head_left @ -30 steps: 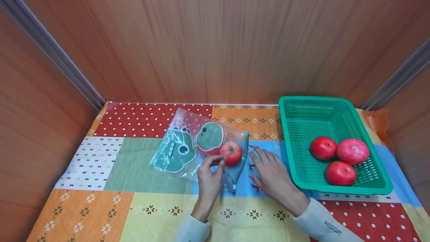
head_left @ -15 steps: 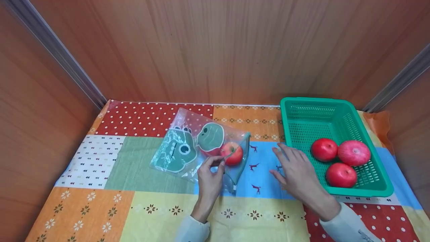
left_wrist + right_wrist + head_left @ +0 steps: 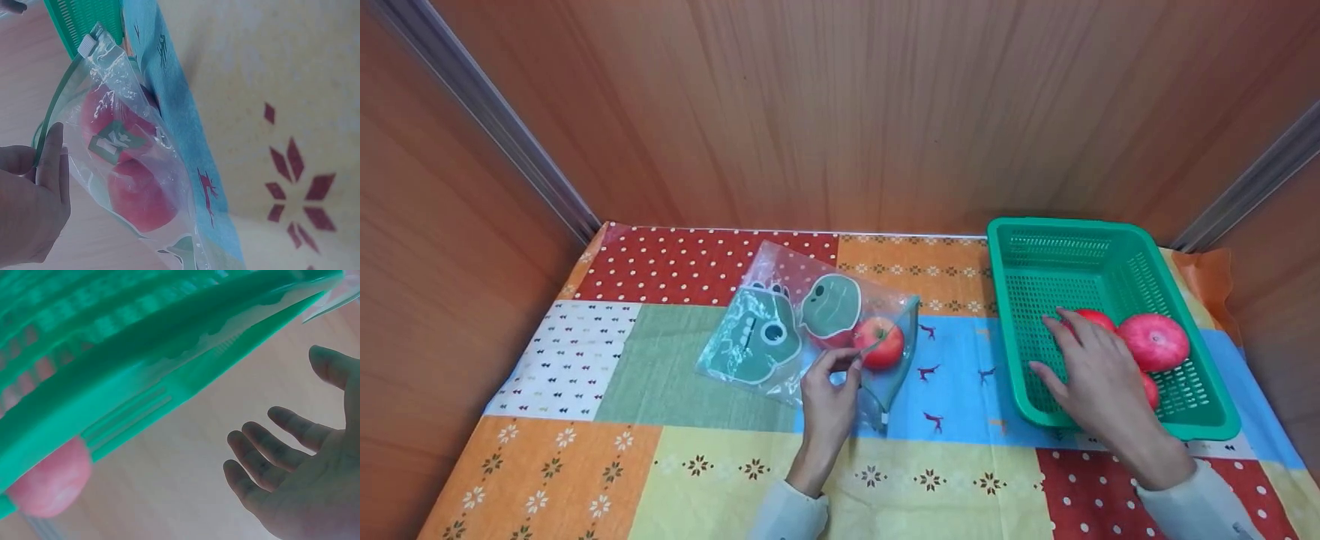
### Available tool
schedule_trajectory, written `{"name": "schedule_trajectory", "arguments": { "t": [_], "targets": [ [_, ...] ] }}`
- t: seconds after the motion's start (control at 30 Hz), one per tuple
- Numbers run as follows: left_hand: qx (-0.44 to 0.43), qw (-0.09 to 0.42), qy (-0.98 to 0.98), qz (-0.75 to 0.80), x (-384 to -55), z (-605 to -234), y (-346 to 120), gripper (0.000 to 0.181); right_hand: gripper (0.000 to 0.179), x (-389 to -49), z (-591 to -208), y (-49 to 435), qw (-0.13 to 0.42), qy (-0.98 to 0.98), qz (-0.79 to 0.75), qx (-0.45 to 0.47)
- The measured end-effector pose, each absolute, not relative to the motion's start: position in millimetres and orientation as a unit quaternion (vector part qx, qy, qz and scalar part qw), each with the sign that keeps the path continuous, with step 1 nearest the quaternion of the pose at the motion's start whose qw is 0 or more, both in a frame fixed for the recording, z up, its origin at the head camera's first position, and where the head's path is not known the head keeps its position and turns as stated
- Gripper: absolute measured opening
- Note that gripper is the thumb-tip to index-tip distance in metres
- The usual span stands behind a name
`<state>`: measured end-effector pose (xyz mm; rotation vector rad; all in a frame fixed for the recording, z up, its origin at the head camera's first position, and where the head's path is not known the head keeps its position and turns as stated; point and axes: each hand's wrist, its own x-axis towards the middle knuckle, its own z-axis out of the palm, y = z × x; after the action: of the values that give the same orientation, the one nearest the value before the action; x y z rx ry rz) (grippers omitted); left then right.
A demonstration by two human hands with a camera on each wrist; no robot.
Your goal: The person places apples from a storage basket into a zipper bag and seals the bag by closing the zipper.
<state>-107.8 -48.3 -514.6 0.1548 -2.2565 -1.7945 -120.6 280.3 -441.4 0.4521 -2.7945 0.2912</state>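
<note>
My left hand [image 3: 829, 394] pinches the green-edged opening of a clear slider bag [image 3: 129, 73] printed with green cartoon shapes. Near its mouth sits a red apple [image 3: 885, 349], and the left wrist view shows another red fruit [image 3: 143, 197] inside. My right hand [image 3: 1099, 375] is over the green basket [image 3: 1061, 223], fingers spread and holding nothing. Under it, a red apple [image 3: 1095, 318] and another red apple [image 3: 1150, 390] are partly hidden. To their right lies a pinkish, streaked apple [image 3: 1155, 342]. Whether the right fingers touch any fruit cannot be told.
A patchwork-patterned cloth [image 3: 720, 480] covers the table. Wood-grain panels [image 3: 840, 112] stand behind and at both sides. An orange flap [image 3: 1211, 281] lies beyond the basket at the right.
My right hand has moved right, from beside the bag's mouth to over the apples in the basket. The left hand keeps its pinch on the bag's edge.
</note>
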Motion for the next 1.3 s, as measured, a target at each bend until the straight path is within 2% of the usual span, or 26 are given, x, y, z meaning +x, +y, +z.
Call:
{"name": "schedule_trajectory", "arguments": {
  "t": [0.37,0.57,0.83,1.0,1.3],
  "targets": [
    [0.055,0.134,-0.777,-0.613,-108.4,-516.6,-47.1,0.020,0.096,-119.7,-445.9,329.7,0.139,-0.978,0.099,0.120],
    [0.062,0.125,-0.777,-0.614,-107.7,-515.1,-46.8,0.020,0.102,-118.1,-451.1,353.3,0.114,-0.983,0.084,0.115],
    [0.063,0.125,-0.776,-0.614,-107.1,-515.6,-47.6,0.020,0.090,-115.7,-456.1,369.5,0.103,-0.987,0.069,0.103],
    [0.064,0.121,-0.778,-0.613,-107.2,-514.8,-48.3,0.019,0.089,-112.5,-455.6,371.5,0.098,-0.988,0.059,0.100],
    [0.062,0.135,-0.784,-0.603,-107.8,-517.0,-48.6,0.017,0.087,-111.1,-451.9,379.5,0.007,-0.995,0.058,0.086]
  ]
}}
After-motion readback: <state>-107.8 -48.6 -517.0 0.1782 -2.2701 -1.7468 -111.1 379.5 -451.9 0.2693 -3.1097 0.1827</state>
